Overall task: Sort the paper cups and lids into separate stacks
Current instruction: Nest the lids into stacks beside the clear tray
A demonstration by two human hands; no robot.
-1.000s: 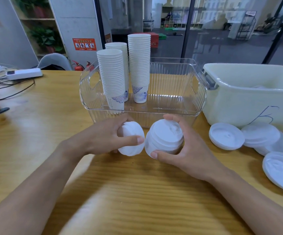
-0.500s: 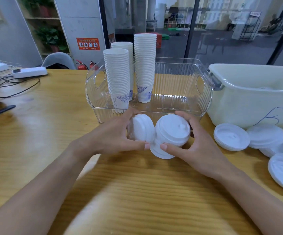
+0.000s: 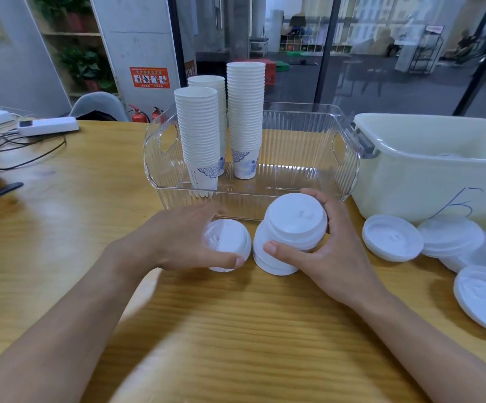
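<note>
My right hand [image 3: 327,251] grips a tilted stack of white lids [image 3: 289,231] just in front of the clear bin [image 3: 300,196]. My left hand [image 3: 177,239] holds a smaller bunch of white lids [image 3: 228,242] right beside that stack, thumb along its near edge. Three tall stacks of white paper cups [image 3: 199,138] with blue print stand in the left part of the clear bin. Loose white lids [image 3: 393,239] lie on the wooden table at the right.
A cream plastic tub [image 3: 439,167] stands right of the clear bin. A white power strip [image 3: 48,125] and black cables [image 3: 29,158] lie at the far left of the table. A dark object sits at the left edge. A grey chair [image 3: 97,106] stands behind the table.
Both hands have shifted slightly with their lids. The left hand's lids now lie flatter, apart from the right hand's stack, which has tilted more upright toward the bin.
</note>
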